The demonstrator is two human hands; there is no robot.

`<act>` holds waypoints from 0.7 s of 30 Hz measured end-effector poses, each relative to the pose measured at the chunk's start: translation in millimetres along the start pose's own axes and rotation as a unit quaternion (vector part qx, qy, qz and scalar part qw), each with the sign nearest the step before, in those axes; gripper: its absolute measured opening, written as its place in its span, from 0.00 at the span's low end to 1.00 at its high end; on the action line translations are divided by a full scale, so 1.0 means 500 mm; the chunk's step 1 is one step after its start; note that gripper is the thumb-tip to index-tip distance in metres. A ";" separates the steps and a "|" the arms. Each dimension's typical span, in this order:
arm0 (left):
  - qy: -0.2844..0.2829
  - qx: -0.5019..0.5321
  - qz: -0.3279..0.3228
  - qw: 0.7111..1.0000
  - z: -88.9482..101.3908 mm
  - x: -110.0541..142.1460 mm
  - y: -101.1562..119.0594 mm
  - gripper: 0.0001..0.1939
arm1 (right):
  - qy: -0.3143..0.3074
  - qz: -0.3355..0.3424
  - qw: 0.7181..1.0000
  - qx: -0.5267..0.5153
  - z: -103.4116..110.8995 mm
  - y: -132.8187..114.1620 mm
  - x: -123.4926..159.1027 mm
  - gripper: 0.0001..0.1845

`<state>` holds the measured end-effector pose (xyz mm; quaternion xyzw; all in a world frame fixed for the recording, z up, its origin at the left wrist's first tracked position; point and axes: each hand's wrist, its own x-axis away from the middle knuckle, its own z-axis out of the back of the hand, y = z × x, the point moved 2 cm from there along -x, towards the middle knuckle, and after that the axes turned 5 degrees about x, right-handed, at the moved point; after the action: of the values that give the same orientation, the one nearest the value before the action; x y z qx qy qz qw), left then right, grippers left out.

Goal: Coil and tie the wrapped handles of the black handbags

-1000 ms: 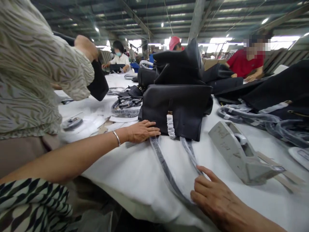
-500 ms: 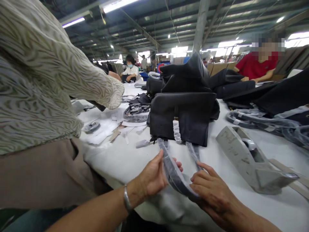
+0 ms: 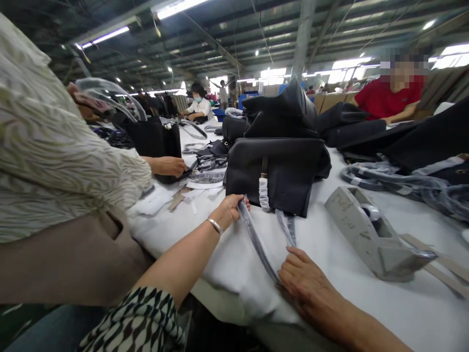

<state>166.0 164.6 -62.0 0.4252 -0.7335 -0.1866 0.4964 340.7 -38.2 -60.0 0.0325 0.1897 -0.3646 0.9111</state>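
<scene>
Head view shows our black leather handbag (image 3: 274, 176) sitting on the white-covered bench (image 3: 410, 313), just ahead of us and a little right of centre, with a stack of black bags (image 3: 278, 110) directly behind it. Our left hand (image 3: 230, 211) has its fingers pinched closed on the upper part of a film-wrapped handle (image 3: 256, 239), holding it up close to the bag's front. Our right hand (image 3: 309, 288) lies nearer us, its fingers spread and curled at the handle's lower bend; we cannot tell whether they grip it or only press it down. A second wrapped handle (image 3: 286, 227) runs down from the bag just beside the first. On the bag's front, a white wrap (image 3: 264, 194) already sleeves a strap tab, while both handles remain loose, with nothing binding them. A grey tape dispenser (image 3: 370, 234) stands to the right, with coiled wrapped straps (image 3: 388, 178) beyond it, and a co-worker's hand (image 3: 166, 166) rests beside another black bag (image 3: 154, 142) on the left.
</scene>
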 end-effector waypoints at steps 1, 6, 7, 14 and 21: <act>0.018 -0.054 0.001 0.998 0.005 -0.006 0.005 0.13 | -0.006 -0.002 1.000 0.008 -0.004 -0.008 -0.005 0.10; 0.084 -0.330 -0.060 0.938 0.052 -0.005 0.044 0.11 | -0.024 0.008 0.996 0.082 -0.023 -0.050 -0.011 0.13; 0.096 -0.378 -0.088 0.917 0.064 0.002 0.056 0.12 | -0.019 0.007 0.995 0.096 -0.025 -0.053 -0.010 0.13; 0.141 -0.577 -0.285 0.753 0.113 0.090 0.085 0.11 | -0.007 -0.007 0.996 0.090 -0.028 -0.050 -0.008 0.14; 0.030 -0.820 -0.332 0.466 0.012 0.097 0.035 0.18 | -0.021 -0.009 0.999 0.048 -0.021 -0.057 -0.026 0.13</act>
<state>145.8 134.2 -24.7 0.0404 -0.0326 -0.8405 0.5394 309.2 -48.3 -62.8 0.0672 0.1529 -0.3823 0.9088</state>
